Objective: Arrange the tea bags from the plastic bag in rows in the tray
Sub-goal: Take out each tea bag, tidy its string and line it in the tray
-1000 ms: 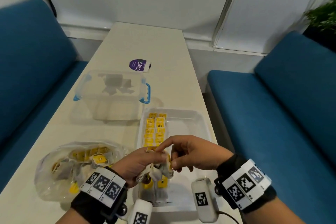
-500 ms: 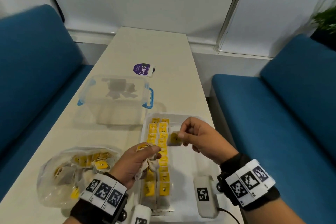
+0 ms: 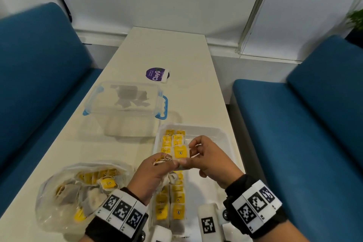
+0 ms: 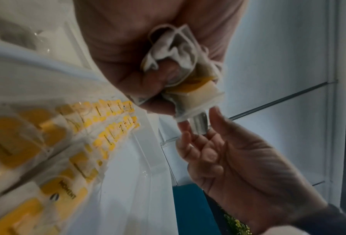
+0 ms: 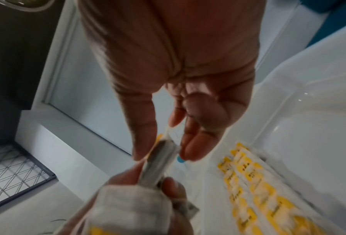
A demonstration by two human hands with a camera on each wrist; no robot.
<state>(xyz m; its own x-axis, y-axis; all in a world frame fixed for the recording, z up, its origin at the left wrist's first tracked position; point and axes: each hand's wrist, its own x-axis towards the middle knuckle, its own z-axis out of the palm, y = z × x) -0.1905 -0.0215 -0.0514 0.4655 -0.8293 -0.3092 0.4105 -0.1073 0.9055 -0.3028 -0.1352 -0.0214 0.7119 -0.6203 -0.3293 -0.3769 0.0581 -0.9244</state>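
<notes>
While the left hand [image 3: 155,173] clutches a bunch of yellow-tagged paper tea bags [image 4: 180,76] above the white plastic tray [image 3: 225,139], right-hand fingers [image 3: 193,144] apparently pinch one; tangled strings could drag out extras.

Round purple sticker [image 3: 155,73] on table [image 3: 176,51]: white "ClayG", rest cut off by a small white object; smaller print beside it too tiny to read. Tea bags in tray [image 4: 71,193], left wrist view: yellow tag reads "MOMENT"; other tags carry dark print, too blurred to read. Head view: tag of the held tea bag [image 3: 180,152] has a dark oval logo, wording illegible. Wrist bands [image 3: 121,210] show black-white square marker codes, no readable txt.
</notes>
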